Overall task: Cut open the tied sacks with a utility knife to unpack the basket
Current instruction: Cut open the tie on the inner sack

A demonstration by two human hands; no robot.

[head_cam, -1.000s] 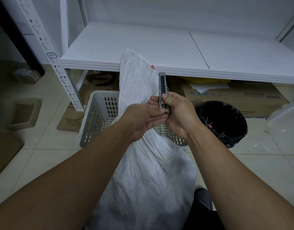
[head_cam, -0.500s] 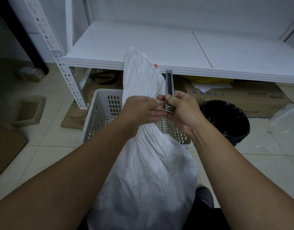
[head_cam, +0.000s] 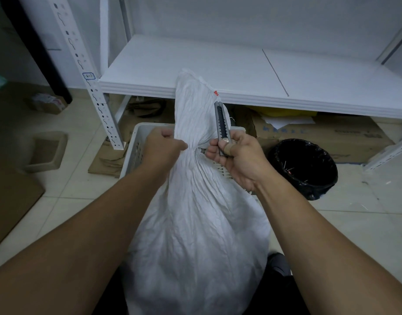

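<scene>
A moment ago both hands were bunched together on the utility knife (head_cam: pixel 221 123). Now they have parted. My left hand (head_cam: pixel 162 145) has gone left and grips the gathered neck of the sack (head_cam: pixel 195 212), its fingers (head_cam: pixel 166 134) curled tight round the pinched fabric. My right hand (head_cam: pixel 238 155) keeps the knife alone, fingers clamped on the handle and the taped thumb lying on the slider. The knife stands nearly upright just right of the neck, tip pointing away from me. I cannot tell whether any blade is out.

I take this to mean the knife is readied and the neck is held steady for a cut at the tie, which is not yet made.

The sack is white, woven-looking and heavily creased. It is full and rounded below the neck, with a loose flared top above it that reaches the edge of the white shelf (head_cam: pixel 218 64). It stands on the floor (head_cam: pixel 70 189) between my arms, on the near side of the white slotted basket (head_cam: pixel 136 144) and hiding much of it. A black-lined bin (head_cam: pixel 304 164) sits to the right.
</scene>
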